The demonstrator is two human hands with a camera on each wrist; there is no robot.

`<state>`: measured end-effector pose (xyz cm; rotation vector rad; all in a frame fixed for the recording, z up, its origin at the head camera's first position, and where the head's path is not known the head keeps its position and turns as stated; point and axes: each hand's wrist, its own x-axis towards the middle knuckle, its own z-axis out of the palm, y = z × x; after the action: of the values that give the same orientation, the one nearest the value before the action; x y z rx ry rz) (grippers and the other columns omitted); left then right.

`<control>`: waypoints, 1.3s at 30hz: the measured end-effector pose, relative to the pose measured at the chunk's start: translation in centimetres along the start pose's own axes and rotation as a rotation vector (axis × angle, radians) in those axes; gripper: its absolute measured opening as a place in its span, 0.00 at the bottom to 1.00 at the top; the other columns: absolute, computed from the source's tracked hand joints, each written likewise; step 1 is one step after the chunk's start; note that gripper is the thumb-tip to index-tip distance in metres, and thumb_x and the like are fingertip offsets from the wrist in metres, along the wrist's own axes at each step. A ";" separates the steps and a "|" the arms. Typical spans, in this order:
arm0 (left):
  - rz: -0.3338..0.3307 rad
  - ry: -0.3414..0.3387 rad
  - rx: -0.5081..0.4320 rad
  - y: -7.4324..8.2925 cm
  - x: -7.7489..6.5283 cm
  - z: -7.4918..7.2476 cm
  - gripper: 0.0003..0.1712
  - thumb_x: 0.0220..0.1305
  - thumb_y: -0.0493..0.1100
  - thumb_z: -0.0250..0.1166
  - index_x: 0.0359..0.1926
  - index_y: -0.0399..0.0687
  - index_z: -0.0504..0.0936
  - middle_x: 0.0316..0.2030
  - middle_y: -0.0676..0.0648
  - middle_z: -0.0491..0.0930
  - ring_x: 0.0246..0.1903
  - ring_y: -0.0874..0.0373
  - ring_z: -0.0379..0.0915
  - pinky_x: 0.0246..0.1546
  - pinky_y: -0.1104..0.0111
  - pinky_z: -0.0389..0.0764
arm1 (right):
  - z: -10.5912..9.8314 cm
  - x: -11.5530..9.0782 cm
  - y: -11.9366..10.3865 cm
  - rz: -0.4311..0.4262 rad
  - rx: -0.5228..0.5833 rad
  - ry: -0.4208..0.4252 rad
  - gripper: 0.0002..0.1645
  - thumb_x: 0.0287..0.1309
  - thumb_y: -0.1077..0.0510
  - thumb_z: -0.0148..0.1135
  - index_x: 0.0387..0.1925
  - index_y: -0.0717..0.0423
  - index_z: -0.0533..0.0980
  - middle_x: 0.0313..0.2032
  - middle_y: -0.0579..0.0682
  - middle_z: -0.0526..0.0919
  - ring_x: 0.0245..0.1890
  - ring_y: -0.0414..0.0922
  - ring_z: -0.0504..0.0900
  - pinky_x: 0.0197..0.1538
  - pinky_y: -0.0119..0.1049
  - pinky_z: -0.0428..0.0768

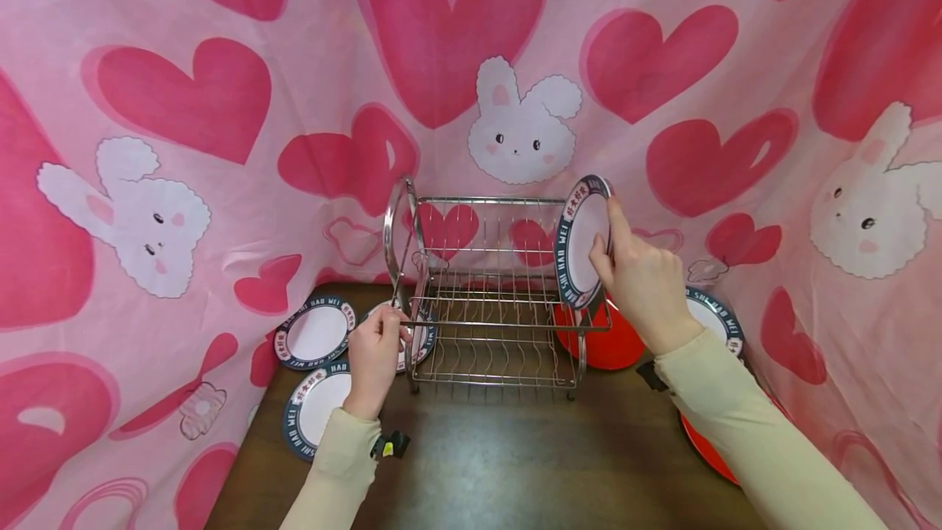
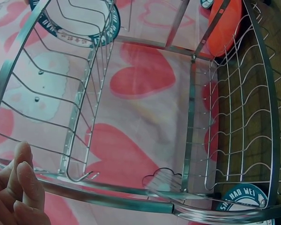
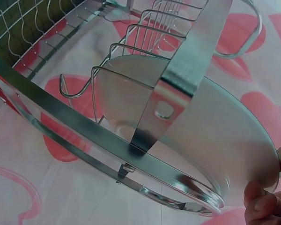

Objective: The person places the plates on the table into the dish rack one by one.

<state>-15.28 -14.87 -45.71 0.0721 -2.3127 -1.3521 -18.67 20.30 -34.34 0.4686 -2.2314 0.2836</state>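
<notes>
A sleeve (image 1: 758,440) at lower right crosses a table (image 1: 471,464) and partly hides what looks like a red dish (image 1: 702,446). At lower left, a blue-rimmed side plate (image 1: 319,407) lies beside the other arm. Farther in, left of centre, the left hand (image 1: 377,354) grips the front left corner of a two-tier wire rack (image 1: 491,323), fingers curled. Right of centre, the right hand (image 1: 646,285) pinches the rim of a white plate (image 1: 586,244), thumb on its face; the plate stands on edge at the right end of the upper tier, though whether it is seated between the wires is hard to tell. A second red dish (image 1: 614,346) lies behind the rack's right leg. Pink cloth (image 1: 324,80) with hearts and rabbits fills the top of the frame.
</notes>
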 end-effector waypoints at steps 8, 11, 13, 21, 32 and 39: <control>0.012 0.011 0.010 0.0 0.1 0.0 0.21 0.76 0.41 0.49 0.30 0.42 0.85 0.19 0.49 0.82 0.18 0.61 0.72 0.22 0.68 0.69 | 0.0 -0.1 0.1 0.012 0.028 0.003 0.30 0.69 0.58 0.60 0.67 0.69 0.71 0.15 0.57 0.71 0.09 0.51 0.65 0.12 0.41 0.65; 0.012 0.008 0.006 0.0 0.1 0.0 0.21 0.77 0.41 0.50 0.30 0.41 0.85 0.19 0.49 0.82 0.17 0.61 0.72 0.22 0.68 0.69 | -0.2 -0.3 0.1 0.025 0.049 0.012 0.29 0.69 0.57 0.61 0.66 0.68 0.72 0.18 0.58 0.75 0.09 0.52 0.68 0.13 0.42 0.68; 0.011 0.005 0.003 0.0 0.1 0.0 0.21 0.77 0.41 0.49 0.30 0.41 0.85 0.19 0.49 0.82 0.17 0.60 0.72 0.22 0.68 0.68 | -0.3 -0.4 0.1 0.031 0.065 0.019 0.29 0.69 0.55 0.61 0.65 0.68 0.71 0.20 0.59 0.78 0.10 0.52 0.70 0.13 0.43 0.70; 0.005 -0.001 0.005 0.0 0.1 0.0 0.21 0.77 0.41 0.49 0.31 0.41 0.85 0.20 0.48 0.82 0.18 0.59 0.72 0.21 0.68 0.68 | -0.6 -1.7 0.1 0.040 0.092 0.083 0.17 0.68 0.53 0.58 0.47 0.65 0.75 0.25 0.58 0.82 0.13 0.51 0.74 0.15 0.40 0.66; 0.018 0.007 0.002 -0.1 0.0 0.0 0.20 0.76 0.40 0.49 0.31 0.42 0.84 0.19 0.48 0.82 0.17 0.60 0.71 0.21 0.68 0.68 | -1.3 -4.7 0.1 0.096 0.089 0.054 0.15 0.67 0.54 0.58 0.40 0.65 0.76 0.27 0.60 0.81 0.18 0.52 0.77 0.18 0.45 0.74; 0.025 -0.001 0.004 0.0 0.0 0.1 0.21 0.76 0.40 0.49 0.31 0.42 0.85 0.19 0.49 0.82 0.17 0.59 0.72 0.20 0.67 0.68 | -2.1 -6.7 0.3 0.106 0.074 0.059 0.14 0.65 0.54 0.58 0.40 0.63 0.77 0.29 0.60 0.83 0.19 0.53 0.79 0.17 0.46 0.75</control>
<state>-15.31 -14.83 -45.78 0.0430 -2.3094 -1.3355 -13.39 22.92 -38.19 0.3772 -2.1973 0.4310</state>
